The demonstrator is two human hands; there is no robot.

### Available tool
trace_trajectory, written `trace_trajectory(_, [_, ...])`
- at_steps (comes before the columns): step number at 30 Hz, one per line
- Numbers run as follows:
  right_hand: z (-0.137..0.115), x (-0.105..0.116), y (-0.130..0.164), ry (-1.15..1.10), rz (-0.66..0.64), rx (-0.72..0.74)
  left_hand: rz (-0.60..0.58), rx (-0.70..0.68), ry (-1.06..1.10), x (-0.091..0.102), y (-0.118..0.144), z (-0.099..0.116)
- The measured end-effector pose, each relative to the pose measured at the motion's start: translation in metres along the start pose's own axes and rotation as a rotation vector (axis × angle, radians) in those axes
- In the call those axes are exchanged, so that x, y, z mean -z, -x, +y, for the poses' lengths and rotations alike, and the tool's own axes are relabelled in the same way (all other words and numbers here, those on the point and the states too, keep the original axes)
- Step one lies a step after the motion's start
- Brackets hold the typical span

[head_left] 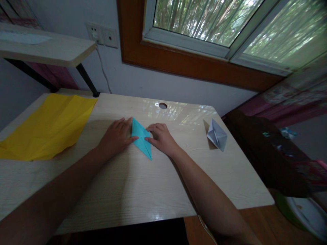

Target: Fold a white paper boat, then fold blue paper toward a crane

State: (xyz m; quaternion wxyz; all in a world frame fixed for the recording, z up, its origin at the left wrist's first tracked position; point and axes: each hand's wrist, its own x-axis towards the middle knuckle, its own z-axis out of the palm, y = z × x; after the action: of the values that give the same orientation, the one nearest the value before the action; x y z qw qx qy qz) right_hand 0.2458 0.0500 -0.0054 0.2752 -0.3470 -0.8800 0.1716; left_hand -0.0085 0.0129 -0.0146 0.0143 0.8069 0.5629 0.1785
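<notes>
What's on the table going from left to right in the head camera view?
Yellow sheet of paper → left hand → folded teal paper pressed flat under both hands → right hand → folded white paper boat.

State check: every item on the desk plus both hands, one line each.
teal paper: folded into a narrow pointed shape, flat on the desk, pinned from both sides
left hand: palm down, pressing the teal paper's left edge
right hand: palm down, pressing its right edge
yellow sheet: unfolded, creased, lying flat
grey paper boat: folded, standing, untouched
desk: wood-grain, cable hole open
</notes>
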Motion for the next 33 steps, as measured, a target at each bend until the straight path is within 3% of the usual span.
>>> trace_trajectory(8, [0.0, 0.0, -0.001, -0.096, 0.035, 0.022, 0.091, -0.046, 0.293, 0.005, -0.004, -0.004])
trace_trajectory(13, [-0.006, 0.002, -0.004, -0.194, 0.065, 0.037, 0.051, 0.087, 0.626, 0.011, -0.002, 0.002])
trace_trajectory(18, [-0.011, -0.001, -0.002, -0.351, 0.051, -0.103, 0.051, 0.164, 0.886, 0.013, -0.002, 0.006])
trace_trajectory(22, [-0.013, -0.003, 0.0, -0.469, 0.035, -0.167, 0.058, 0.206, 0.904, 0.015, -0.003, 0.009])
trace_trajectory(33, [-0.016, -0.004, -0.002, -0.435, 0.054, -0.093, 0.075, 0.277, 0.856, 0.018, -0.002, 0.009])
